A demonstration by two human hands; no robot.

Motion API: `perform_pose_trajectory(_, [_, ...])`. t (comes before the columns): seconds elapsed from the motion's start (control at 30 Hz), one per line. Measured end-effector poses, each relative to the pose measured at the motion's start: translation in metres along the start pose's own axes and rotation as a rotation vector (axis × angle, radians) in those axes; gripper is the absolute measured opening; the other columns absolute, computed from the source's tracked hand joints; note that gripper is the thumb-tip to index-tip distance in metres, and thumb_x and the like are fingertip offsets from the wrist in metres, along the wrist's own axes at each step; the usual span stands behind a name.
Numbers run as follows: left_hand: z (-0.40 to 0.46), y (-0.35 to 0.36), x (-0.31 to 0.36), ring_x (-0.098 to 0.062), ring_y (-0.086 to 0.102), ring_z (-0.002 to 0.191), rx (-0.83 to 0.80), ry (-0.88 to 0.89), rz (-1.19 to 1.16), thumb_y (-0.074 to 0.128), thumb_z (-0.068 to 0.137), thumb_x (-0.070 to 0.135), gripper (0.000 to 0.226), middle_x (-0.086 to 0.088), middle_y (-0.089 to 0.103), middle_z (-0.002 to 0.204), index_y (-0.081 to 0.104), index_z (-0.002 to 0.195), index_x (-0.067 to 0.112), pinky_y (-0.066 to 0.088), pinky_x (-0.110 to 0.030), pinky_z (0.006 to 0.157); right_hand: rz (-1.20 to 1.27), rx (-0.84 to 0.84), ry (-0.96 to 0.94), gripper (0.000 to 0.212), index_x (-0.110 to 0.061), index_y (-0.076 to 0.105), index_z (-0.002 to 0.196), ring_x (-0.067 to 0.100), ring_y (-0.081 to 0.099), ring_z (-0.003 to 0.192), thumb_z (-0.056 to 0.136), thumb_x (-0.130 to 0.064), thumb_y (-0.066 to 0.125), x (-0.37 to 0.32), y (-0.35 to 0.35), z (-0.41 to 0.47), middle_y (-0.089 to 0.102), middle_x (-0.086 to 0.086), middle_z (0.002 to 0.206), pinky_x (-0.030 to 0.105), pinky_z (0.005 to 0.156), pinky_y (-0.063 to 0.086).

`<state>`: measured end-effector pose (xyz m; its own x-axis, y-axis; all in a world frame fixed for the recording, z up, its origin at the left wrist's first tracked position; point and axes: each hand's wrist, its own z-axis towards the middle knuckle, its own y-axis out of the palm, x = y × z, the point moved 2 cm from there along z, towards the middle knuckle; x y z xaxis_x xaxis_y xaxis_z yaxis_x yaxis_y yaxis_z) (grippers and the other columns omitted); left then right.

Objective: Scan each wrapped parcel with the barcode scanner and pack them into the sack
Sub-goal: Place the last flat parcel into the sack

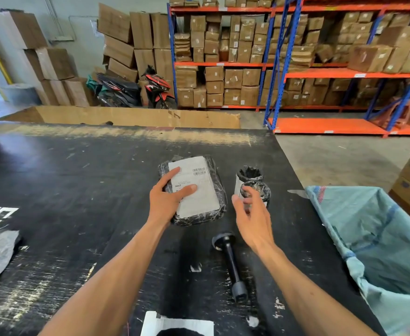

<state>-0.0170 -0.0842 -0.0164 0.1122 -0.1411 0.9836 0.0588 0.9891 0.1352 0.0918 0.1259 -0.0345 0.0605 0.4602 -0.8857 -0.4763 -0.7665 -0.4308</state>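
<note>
**Warehouse bench: flat parcel under the left hand, scanner lying idle**

Scuffed black bench top (78, 180) carried the work, with racks of cartons behind it. Near its middle lay the flat parcel (194, 190), a block wrapped in glossy black film with a white label and barcode facing up. It looked stiff and fairly light; the film seemed slick, so a grip across the short edges, thumb under and fingers over the label's blank part, would probably hold better than a pinch on loose wrap. The left hand (167, 197) rested on it, fingers spread flat across the label, clear of the barcode. Just to its right stood two small round parcels (253, 185), touching each other, likely light and prone to roll. The right hand (252, 214) hovered near them, fingers relaxed and holding nothing. Nearer the person lay the barcode scanner (230, 263), untouched. At the bench's right edge the sack (373, 238) gaped open.
</note>
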Motion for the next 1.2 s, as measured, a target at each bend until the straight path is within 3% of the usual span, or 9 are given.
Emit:
perform_pose_trajectory(0.17, [-0.008, 0.05, 0.022, -0.016, 0.073, 0.104, -0.149, 0.01, -0.025, 0.095, 0.064, 0.008, 0.062, 0.005, 0.074, 0.117, 0.074, 0.118, 0.028, 0.062, -0.036, 0.082, 0.231, -0.08, -0.085, 0.049, -0.053, 0.036, 0.155, 0.007, 0.062, 0.108, 0.108, -0.051, 0.048, -0.025, -0.032, 0.022, 0.062, -0.012, 0.13, 0.014, 0.083, 0.049])
perform_pose_trajectory(0.33, [-0.019, 0.116, 0.027, -0.013, 0.069, 0.112, -0.295, 0.039, 0.031, 0.092, 0.072, 0.022, 0.052, 0.012, 0.071, 0.123, 0.074, 0.119, 0.035, 0.06, -0.041, 0.091, 0.198, -0.151, -0.137, 0.054, -0.068, 0.038, 0.145, 0.009, 0.05, 0.14, 0.1, -0.053, 0.062, -0.008, -0.078, 0.043, 0.048, -0.022, 0.154, 0.044, 0.114, 0.048])
perform_pose_trajectory(0.4, [-0.023, 0.149, 0.03, -0.012, 0.067, 0.116, -0.324, 0.061, 0.045, 0.081, 0.086, 0.032, 0.033, 0.015, 0.07, 0.124, 0.075, 0.118, 0.036, 0.059, -0.039, 0.094, 0.214, -0.143, -0.135, 0.061, -0.066, 0.041, 0.143, 0.001, 0.054, 0.134, 0.094, -0.047, 0.073, 0.005, -0.104, 0.048, 0.051, -0.022, 0.148, 0.038, 0.109, 0.053])
perform_pose_trajectory(0.5, [-0.032, 0.206, 0.031, -0.011, 0.07, 0.111, -0.402, 0.023, 0.013, 0.061, 0.101, 0.035, 0.029, 0.016, 0.075, 0.114, 0.072, 0.126, 0.026, 0.059, -0.03, 0.088, 0.256, -0.103, -0.122, 0.07, -0.051, 0.043, 0.143, -0.023, 0.055, 0.113, 0.092, -0.021, 0.081, 0.028, -0.153, 0.054, 0.051, -0.029, 0.136, 0.009, 0.089, 0.051])
perform_pose_trajectory(0.63, [-0.044, 0.287, 0.023, 0.008, 0.067, 0.105, -0.529, -0.016, 0.067, 0.051, 0.104, 0.041, 0.035, 0.025, 0.073, 0.111, 0.067, 0.133, 0.029, 0.054, -0.019, 0.091, 0.272, -0.013, -0.067, 0.071, -0.043, 0.05, 0.144, -0.024, 0.059, 0.101, 0.088, -0.015, 0.084, 0.062, -0.224, 0.063, 0.055, -0.026, 0.132, 0.006, 0.079, 0.052])
perform_pose_trajectory(0.77, [-0.053, 0.363, -0.005, 0.02, 0.049, 0.116, -0.647, -0.064, 0.088, 0.051, 0.102, 0.049, 0.058, 0.027, 0.042, 0.148, 0.032, 0.157, 0.04, 0.041, -0.005, 0.09, 0.279, 0.064, 0.028, 0.071, -0.038, 0.055, 0.144, -0.014, 0.065, 0.099, 0.086, -0.01, 0.085, 0.108, -0.29, 0.065, 0.06, -0.021, 0.128, 0.008, 0.074, 0.053])
perform_pose_trajectory(0.93, [-0.072, 0.414, -0.078, -0.008, 0.022, 0.152, -0.644, -0.114, 0.352, 0.042, 0.091, 0.078, 0.083, 0.012, 0.023, 0.166, 0.014, 0.161, 0.042, 0.018, -0.042, 0.126, 0.217, 0.083, 0.201, 0.072, -0.034, 0.058, 0.146, -0.01, 0.062, 0.103, 0.084, -0.012, 0.088, 0.182, -0.352, 0.055, 0.064, -0.011, 0.13, 0.005, 0.069, 0.051])
perform_pose_trajectory(1.07, [-0.086, 0.427, -0.135, -0.026, -0.002, 0.157, -0.649, -0.119, 0.799, 0.036, 0.099, 0.067, 0.079, -0.003, -0.005, 0.17, 0.005, 0.163, 0.031, 0.006, -0.046, 0.127, 0.147, 0.013, 0.329, 0.074, -0.029, 0.06, 0.146, -0.002, 0.062, 0.104, 0.081, -0.01, 0.09, 0.246, -0.364, 0.048, 0.063, -0.005, 0.134, 0.005, 0.076, 0.052])
perform_pose_trajectory(1.2, [-0.093, 0.429, -0.174, -0.029, -0.017, 0.155, -0.653, 0.018, 1.125, 0.03, 0.105, 0.058, 0.079, -0.014, -0.021, 0.167, -0.002, 0.163, 0.014, -0.012, -0.042, 0.125, 0.032, -0.208, 0.488, 0.08, -0.046, 0.06, 0.141, 0.008, 0.066, 0.115, 0.073, -0.027, 0.096, 0.307, -0.347, 0.044, 0.065, -0.009, 0.139, 0.026, 0.096, 0.056])
